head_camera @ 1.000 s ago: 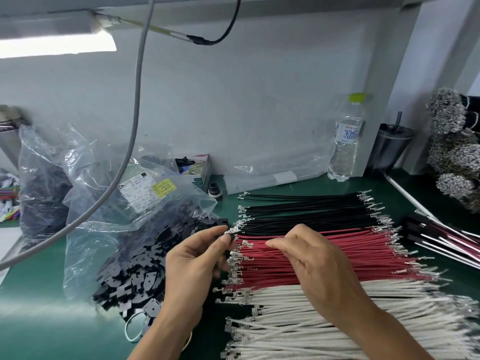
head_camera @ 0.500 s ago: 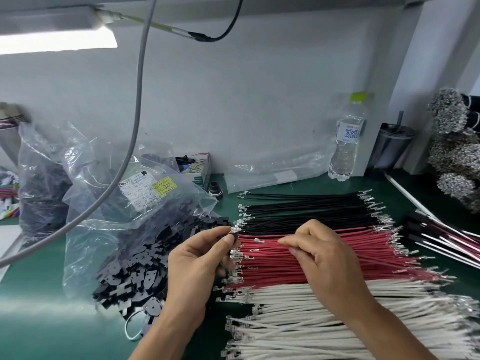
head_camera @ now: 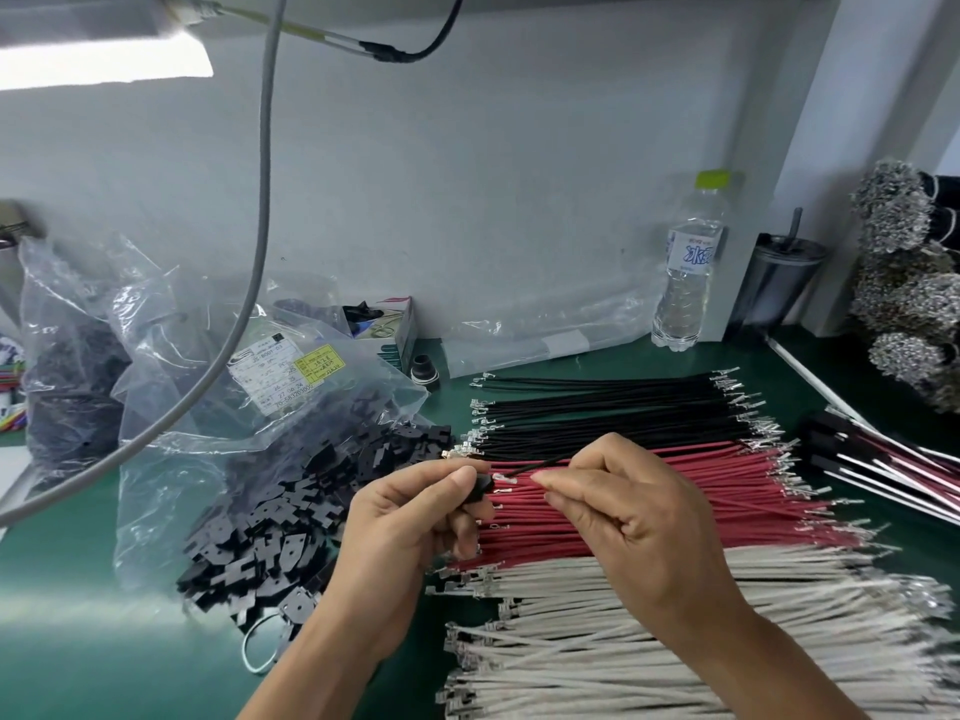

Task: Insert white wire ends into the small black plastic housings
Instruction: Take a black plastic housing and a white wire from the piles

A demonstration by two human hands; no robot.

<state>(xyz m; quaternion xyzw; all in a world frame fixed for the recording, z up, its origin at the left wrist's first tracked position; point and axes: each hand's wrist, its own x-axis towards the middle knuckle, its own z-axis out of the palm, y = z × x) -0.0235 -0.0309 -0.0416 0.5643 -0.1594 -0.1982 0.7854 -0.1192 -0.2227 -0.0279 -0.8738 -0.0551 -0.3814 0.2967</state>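
My left hand (head_camera: pixel 415 517) pinches a small black plastic housing (head_camera: pixel 480 488) between thumb and fingers. My right hand (head_camera: pixel 623 517) pinches a black wire (head_camera: pixel 535 466) whose metal terminal end points at the housing, just short of it. Below both hands lies a row of white wires (head_camera: pixel 675 631) with crimped ends, with red wires (head_camera: pixel 701 506) and black wires (head_camera: pixel 597 407) behind them. A pile of black housings (head_camera: pixel 291 527) spills from a clear bag at the left.
Clear plastic bags (head_camera: pixel 156 356) stand at the left, a grey cable (head_camera: pixel 260 200) hangs in front. A water bottle (head_camera: pixel 688 262) and a dark cup (head_camera: pixel 779 283) stand at the back right. Finished wire assemblies (head_camera: pixel 883 459) lie at the right on the green mat (head_camera: pixel 78 641).
My right hand has lifted a black wire from the row and brought its terminal toward the housing in my left hand. The left hand has lowered slightly.
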